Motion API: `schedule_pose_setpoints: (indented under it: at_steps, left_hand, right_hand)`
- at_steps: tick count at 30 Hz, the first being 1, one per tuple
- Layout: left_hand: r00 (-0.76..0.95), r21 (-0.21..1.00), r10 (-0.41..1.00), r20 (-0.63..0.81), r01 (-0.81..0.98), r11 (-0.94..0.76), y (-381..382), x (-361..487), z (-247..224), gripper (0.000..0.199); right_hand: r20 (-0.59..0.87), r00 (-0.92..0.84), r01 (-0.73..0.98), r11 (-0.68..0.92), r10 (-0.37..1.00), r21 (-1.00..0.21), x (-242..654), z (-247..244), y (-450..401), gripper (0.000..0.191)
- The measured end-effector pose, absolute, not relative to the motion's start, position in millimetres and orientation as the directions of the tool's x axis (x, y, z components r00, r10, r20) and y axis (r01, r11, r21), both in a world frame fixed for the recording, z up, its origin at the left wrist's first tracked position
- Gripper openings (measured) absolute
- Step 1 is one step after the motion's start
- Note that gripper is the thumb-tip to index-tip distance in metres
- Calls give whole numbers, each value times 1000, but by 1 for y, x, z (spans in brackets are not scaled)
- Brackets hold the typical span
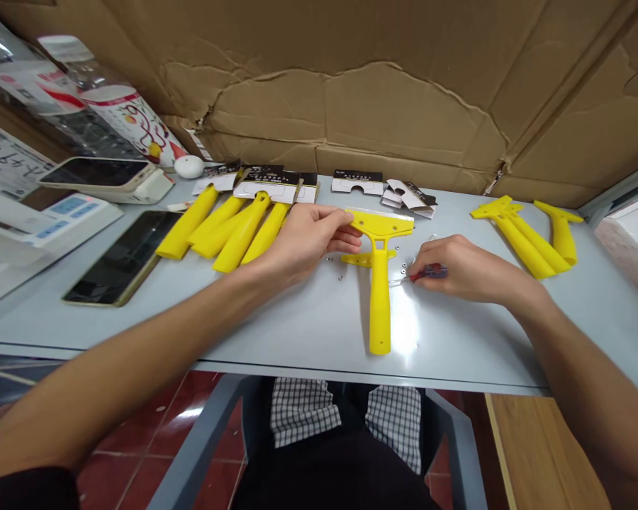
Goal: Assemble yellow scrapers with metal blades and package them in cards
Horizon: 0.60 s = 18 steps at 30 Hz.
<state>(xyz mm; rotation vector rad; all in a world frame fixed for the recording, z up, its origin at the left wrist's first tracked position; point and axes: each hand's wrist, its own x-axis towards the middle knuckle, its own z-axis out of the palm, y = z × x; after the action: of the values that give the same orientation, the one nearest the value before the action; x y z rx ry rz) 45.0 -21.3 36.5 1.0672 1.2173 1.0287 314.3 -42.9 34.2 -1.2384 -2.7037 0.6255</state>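
Note:
Pinched at the left end of its head, a yellow scraper (pixel 380 304) is in my left hand (pixel 311 237), its handle pointing down towards the table's near edge. A thin pale strip runs along the scraper's top edge, with two screw spots below it. Another yellow piece (pixel 351 260) shows behind the neck. My right hand (pixel 451 265) is closed around a small screwdriver (pixel 429 272) with a red and blue handle, its shaft pointing left beside the scraper's handle. Several small metal nuts (pixel 404 266) lie on the table between my hands.
Several yellow scraper handles (pixel 228 230) with black-and-white cards lie left on the grey table (pixel 298 319). More cards (pixel 357 181) rest at the back. Other scrapers (pixel 526 237) lie right. Phones (pixel 122 255) and bottles (pixel 122 106) occupy the left; cardboard (pixel 404 92) stands behind.

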Motion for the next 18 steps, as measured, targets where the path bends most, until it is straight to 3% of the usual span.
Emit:
schedule_pose_setpoints:
  at_steps: [7, 18]
  left_hand:
    - [91, 981, 979, -184, -42, 188, -23, 44, 32, 27]
    - [99, 978, 975, -197, -44, 202, -25, 45, 33, 24]
  right_hand:
    - [31, -297, 933, 297, 954, -201, 356, 40, -21, 14]
    - [-16, -239, 961, 234, 971, -149, 371, 29, -8, 22]
